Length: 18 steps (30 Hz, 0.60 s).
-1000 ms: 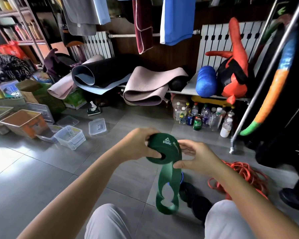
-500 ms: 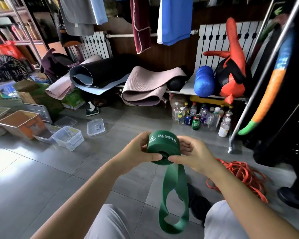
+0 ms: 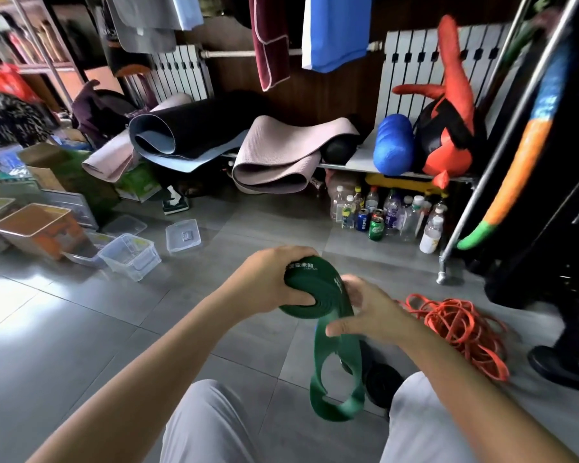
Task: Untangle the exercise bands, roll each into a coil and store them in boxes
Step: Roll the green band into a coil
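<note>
We are tipping the coil of the green band [image 3: 316, 290] flatter than a moment ago, our right hand [image 3: 365, 312] sliding down onto its loose tail. Our left hand [image 3: 274, 282] is gripping the coil while the right is pinching the tail just below, the remainder hanging between our knees [image 3: 208, 419] above the floor [image 3: 81, 329].

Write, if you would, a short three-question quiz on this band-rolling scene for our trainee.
1. True or false: the green band is fully coiled.
2. Which hand's thumb presses on the coil's centre?
3. The orange bands are: A neatly coiled; B tangled on the floor; C hanging on a rail.

Key:
1. False. A loose loop hangs below the right hand.
2. The left hand.
3. B.
</note>
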Each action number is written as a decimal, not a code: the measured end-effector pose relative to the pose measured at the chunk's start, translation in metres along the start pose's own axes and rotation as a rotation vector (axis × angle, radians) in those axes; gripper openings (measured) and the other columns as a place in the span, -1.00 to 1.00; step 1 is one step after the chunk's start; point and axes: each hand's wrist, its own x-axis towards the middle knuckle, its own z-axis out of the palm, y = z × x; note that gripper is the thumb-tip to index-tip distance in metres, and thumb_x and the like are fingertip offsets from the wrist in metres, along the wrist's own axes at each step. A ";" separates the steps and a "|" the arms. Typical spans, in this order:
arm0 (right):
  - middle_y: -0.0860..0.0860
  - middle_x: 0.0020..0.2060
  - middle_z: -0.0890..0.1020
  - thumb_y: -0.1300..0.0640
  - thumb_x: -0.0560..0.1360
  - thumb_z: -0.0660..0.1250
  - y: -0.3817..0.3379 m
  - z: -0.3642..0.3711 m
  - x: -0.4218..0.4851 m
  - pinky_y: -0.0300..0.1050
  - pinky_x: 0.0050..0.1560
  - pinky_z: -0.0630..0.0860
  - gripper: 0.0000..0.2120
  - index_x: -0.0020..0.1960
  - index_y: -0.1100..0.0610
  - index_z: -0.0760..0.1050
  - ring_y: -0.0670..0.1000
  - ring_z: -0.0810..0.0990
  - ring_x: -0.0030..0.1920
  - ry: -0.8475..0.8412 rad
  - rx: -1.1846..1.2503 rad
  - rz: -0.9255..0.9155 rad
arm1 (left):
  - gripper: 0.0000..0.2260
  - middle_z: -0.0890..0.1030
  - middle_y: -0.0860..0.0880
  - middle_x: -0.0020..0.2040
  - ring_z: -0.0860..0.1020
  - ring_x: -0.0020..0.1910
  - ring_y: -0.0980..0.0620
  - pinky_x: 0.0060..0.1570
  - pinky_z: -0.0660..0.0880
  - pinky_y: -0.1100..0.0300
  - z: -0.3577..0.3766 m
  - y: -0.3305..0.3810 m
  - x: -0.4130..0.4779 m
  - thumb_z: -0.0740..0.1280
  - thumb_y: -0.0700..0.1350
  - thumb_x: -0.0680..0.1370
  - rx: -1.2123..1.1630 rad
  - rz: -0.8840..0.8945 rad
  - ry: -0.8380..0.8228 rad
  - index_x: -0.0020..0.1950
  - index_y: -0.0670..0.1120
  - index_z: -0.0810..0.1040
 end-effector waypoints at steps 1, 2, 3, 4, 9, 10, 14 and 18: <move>0.01 0.06 0.61 -0.16 0.02 0.62 0.005 0.002 -0.003 0.08 0.12 0.53 -0.23 0.14 -0.08 0.39 0.02 0.59 0.09 0.015 -0.028 0.045 | -0.50 0.59 0.21 -0.03 0.55 -0.09 0.19 -0.06 0.51 0.26 -0.002 -0.001 0.001 0.54 -0.07 0.30 -0.046 -0.010 0.033 0.20 0.13 0.51; -0.01 0.04 0.59 -0.17 0.01 0.60 0.009 0.005 -0.005 0.10 0.09 0.53 -0.25 0.11 -0.11 0.34 0.01 0.58 0.06 0.048 -0.075 0.098 | -0.49 0.58 0.25 -0.06 0.55 -0.12 0.24 -0.08 0.50 0.31 -0.004 -0.002 0.001 0.55 -0.08 0.29 -0.073 -0.017 0.056 0.20 0.14 0.51; -0.03 0.00 0.58 -0.20 0.01 0.58 0.012 0.007 -0.005 0.06 0.03 0.54 -0.27 0.06 -0.13 0.31 -0.02 0.57 0.03 0.082 -0.138 0.139 | -0.48 0.57 0.28 -0.08 0.54 -0.14 0.28 -0.10 0.50 0.34 -0.007 -0.003 0.003 0.55 -0.08 0.28 -0.078 -0.019 0.071 0.19 0.15 0.52; -0.06 -0.04 0.56 -0.22 0.00 0.56 0.012 0.009 -0.004 -0.02 -0.04 0.53 -0.30 0.01 -0.14 0.29 -0.07 0.55 -0.02 0.111 -0.191 0.155 | -0.49 0.57 0.29 -0.08 0.53 -0.14 0.29 -0.11 0.49 0.35 -0.009 -0.004 0.004 0.55 -0.07 0.28 -0.066 -0.019 0.082 0.18 0.17 0.51; -0.17 -0.27 0.50 0.00 0.28 0.55 0.007 -0.004 0.009 -0.30 -0.32 0.33 -0.58 -0.08 -0.13 0.31 -0.35 0.48 -0.29 0.283 -0.136 0.106 | -0.52 0.53 0.37 -0.13 0.49 -0.14 0.40 -0.20 0.38 0.48 -0.023 -0.013 0.008 0.55 -0.09 0.28 -0.003 -0.034 0.132 0.12 0.22 0.50; -0.16 -0.25 0.52 0.04 0.34 0.51 0.007 -0.009 0.011 -0.30 -0.33 0.34 -0.63 -0.07 -0.15 0.32 -0.33 0.49 -0.28 0.308 -0.177 0.096 | -0.52 0.54 0.36 -0.12 0.49 -0.13 0.40 -0.21 0.37 0.50 -0.025 -0.016 0.008 0.55 -0.09 0.28 -0.014 -0.044 0.139 0.11 0.21 0.51; -0.15 -0.14 0.51 0.18 0.47 0.29 0.022 -0.019 0.013 -0.24 -0.26 0.43 -0.77 0.06 -0.09 0.46 -0.12 0.52 -0.19 0.339 -0.642 0.108 | -0.50 0.54 0.43 -0.11 0.50 -0.14 0.43 -0.25 0.36 0.57 -0.033 -0.020 0.008 0.56 -0.10 0.26 -0.055 -0.045 0.181 0.10 0.25 0.51; -0.01 -0.03 0.60 0.20 0.47 0.21 0.056 -0.017 0.006 -0.16 -0.25 0.37 -0.68 0.18 -0.05 0.49 0.04 0.54 -0.16 0.344 -0.874 0.319 | -0.53 0.58 0.37 -0.09 0.56 -0.14 0.35 -0.23 0.51 0.44 -0.047 -0.022 0.011 0.56 -0.14 0.26 -0.119 -0.050 0.246 -0.03 0.34 0.51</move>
